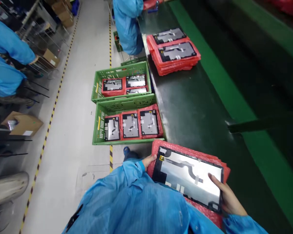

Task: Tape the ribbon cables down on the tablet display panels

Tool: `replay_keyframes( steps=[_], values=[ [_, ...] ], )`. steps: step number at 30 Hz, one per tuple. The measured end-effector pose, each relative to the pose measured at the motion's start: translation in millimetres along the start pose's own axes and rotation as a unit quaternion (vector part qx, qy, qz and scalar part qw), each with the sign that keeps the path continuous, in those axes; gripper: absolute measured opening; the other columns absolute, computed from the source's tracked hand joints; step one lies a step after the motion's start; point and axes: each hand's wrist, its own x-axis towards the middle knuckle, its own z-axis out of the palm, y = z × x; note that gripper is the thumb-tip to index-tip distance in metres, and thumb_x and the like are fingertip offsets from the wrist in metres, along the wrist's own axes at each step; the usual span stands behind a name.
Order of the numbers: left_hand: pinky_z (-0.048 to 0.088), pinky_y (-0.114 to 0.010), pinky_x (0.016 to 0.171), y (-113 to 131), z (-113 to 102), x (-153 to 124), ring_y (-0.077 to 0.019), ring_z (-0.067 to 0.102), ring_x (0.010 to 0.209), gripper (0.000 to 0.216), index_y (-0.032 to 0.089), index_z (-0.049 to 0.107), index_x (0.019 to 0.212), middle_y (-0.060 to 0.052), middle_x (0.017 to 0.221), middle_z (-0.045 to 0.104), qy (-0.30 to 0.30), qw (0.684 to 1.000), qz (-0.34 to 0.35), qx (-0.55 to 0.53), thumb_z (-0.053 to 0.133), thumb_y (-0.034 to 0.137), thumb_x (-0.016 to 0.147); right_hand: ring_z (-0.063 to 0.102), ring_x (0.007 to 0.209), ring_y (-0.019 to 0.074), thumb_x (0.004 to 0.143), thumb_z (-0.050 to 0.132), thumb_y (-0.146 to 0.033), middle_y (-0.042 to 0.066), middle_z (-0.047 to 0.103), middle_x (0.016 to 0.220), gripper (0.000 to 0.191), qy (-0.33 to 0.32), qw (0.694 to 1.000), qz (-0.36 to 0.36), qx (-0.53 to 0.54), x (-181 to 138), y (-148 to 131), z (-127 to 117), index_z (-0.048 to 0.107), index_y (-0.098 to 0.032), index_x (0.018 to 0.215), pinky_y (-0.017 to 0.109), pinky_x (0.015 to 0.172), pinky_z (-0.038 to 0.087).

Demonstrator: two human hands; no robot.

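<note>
Silver panel [183, 177] lies between left hand [149, 161], pinching the red wrap [155, 147], and right hand [227, 196], gripping the panel.

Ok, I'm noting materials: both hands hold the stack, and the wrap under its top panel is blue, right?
Only the colour is off: the head view shows red wrap under the top panel. The left hand and right hand do hold the stack.

Nothing legible: no words, brands or numbers. White label [28, 133] on near-left cardboard box [17, 121], too small to read. Another white label [52, 62] on the carton [48, 57] farther off at left, same. Near-right panel [185, 178]: small yellow sticker [161, 158], white stickers [180, 188], unreadable. Floor [70, 136] carries black-yellow striped marking lines [45, 139].
</note>
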Motion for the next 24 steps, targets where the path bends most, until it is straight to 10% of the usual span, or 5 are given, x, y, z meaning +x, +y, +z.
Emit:
replay_keyframes(
  steps=[11,24],
  values=[
    [0.048,-0.043,0.094,170,-109,-23,-0.0301,0.068,0.096,0.065,0.010,0.064,0.113,-0.015,0.097,0.073,-0.024,0.998,-0.024,-0.047,0.074,0.054,0.067,0.071,0.080,0.0326,0.075,0.068,-0.029,0.014,0.074,0.094,0.072,-0.018,0.998,0.053,-0.003,-11,-39,205,0.043,-0.012,0.140,0.044,0.080,0.060],
    [0.055,-0.035,0.086,371,-122,-6,-0.0220,0.072,0.076,0.032,0.005,0.064,0.110,-0.010,0.079,0.075,0.035,0.995,0.045,-0.086,0.050,0.023,0.088,0.067,0.049,0.0234,0.085,0.054,-0.029,0.010,0.071,0.060,0.036,-0.114,0.981,-0.059,-0.148,45,-207,381,0.063,-0.010,0.113,0.036,0.057,0.060]
  ],
)
